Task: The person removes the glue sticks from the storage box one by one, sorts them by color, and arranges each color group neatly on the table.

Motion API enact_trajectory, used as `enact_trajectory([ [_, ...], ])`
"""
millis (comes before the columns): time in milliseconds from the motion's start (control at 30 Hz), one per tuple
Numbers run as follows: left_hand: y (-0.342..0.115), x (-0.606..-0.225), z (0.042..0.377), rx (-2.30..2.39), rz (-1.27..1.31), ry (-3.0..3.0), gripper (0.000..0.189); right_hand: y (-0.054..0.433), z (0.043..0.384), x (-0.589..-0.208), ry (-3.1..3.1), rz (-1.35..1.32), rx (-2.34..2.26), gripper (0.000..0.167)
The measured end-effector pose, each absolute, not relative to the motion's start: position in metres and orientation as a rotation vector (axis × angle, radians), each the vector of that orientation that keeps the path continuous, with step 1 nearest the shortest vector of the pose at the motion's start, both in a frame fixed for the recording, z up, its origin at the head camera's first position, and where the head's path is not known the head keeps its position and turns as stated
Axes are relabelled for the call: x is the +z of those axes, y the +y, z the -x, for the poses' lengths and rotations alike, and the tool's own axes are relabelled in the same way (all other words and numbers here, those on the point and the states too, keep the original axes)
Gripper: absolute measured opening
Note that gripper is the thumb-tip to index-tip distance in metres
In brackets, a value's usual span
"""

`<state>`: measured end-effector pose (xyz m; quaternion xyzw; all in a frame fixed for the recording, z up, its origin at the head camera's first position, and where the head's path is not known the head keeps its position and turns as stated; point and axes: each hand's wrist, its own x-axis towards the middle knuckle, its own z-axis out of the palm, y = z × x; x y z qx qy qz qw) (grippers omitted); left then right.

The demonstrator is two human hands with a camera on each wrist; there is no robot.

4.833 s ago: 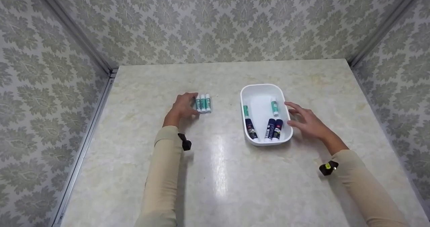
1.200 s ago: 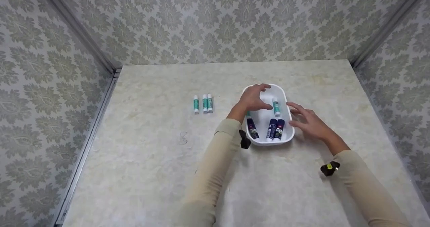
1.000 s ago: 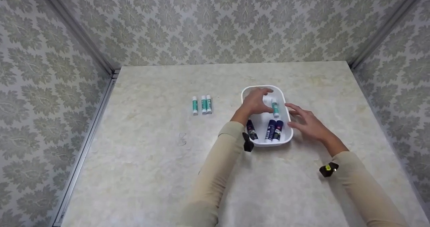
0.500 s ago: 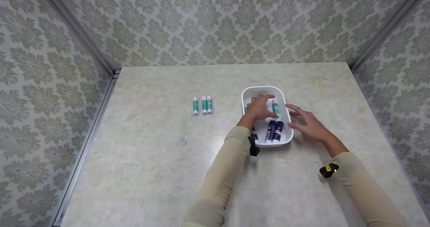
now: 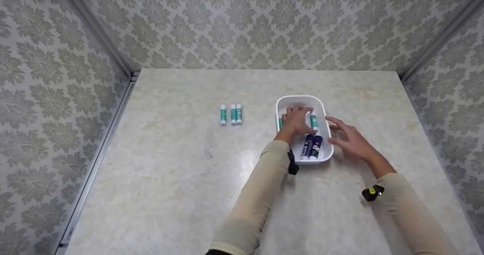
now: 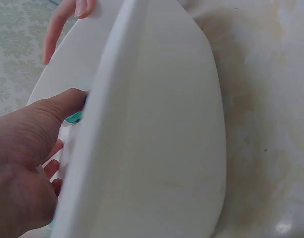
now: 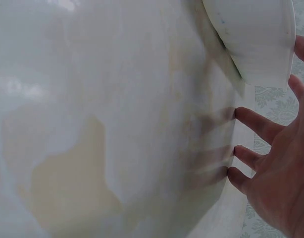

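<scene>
My left hand point(image 5: 297, 121) is down inside the white plastic bin point(image 5: 298, 96). Its thumb and forefinger are spread by the two ends of a small green-and-white glue stick point(image 5: 314, 122). In the left wrist view the bin's wall point(image 6: 157, 114) hides part of this hand and most of the contents. My right hand point(image 5: 349, 139) rests its fingertips and thumb along the bin's right side, fingers loosely spread. Two dark blue glue sticks point(image 5: 311, 147) lie side by side at the bin's near end. Another green glue stick point(image 5: 280, 123) shows by the left wall, partly covered.
Three green-and-white glue sticks point(image 5: 233, 115) lie on the marbled table point(image 5: 170, 179) left of the bin, one slightly apart from the other two. A faint outline mark point(image 5: 207, 152) is nearer on the tabletop. Patterned walls point(image 5: 261, 32) enclose the back and sides.
My left hand has gone from the glue sticks on the table into the bin, then lower and nearer to the green stick. It covers the left dark blue stick now. My right hand stays put.
</scene>
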<state>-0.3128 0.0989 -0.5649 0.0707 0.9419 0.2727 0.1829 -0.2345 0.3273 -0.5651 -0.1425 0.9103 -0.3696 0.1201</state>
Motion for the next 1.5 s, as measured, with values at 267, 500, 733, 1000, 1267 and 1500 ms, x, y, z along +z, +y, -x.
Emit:
enact_trajectory([
  [267,0.102,-0.572,0.317,0.744,-0.168,2.727,0.096,0.326,0.239,-0.567,2.649,0.504,-1.154,0.074],
  [500,0.101,-0.57,0.319,0.78,-0.163,2.716,0.091,0.325,0.241,-0.563,2.659,0.486,-1.126,0.075],
  [733,0.098,-0.564,0.322,0.827,-0.164,2.649,0.091,0.325,0.242,-0.564,2.646,0.511,-1.156,0.074],
  [1000,0.091,-0.548,0.311,0.972,-0.149,2.615,0.084,0.325,0.24,-0.565,2.65,0.497,-1.144,0.074],
  [1267,0.094,-0.552,0.317,0.965,-0.13,2.58,0.084,0.326,0.238,-0.565,2.651,0.467,-1.135,0.074],
  [1500,0.087,-0.545,0.311,0.947,-0.225,2.595,0.084,0.328,0.236,-0.569,2.664,0.475,-1.129,0.074],
])
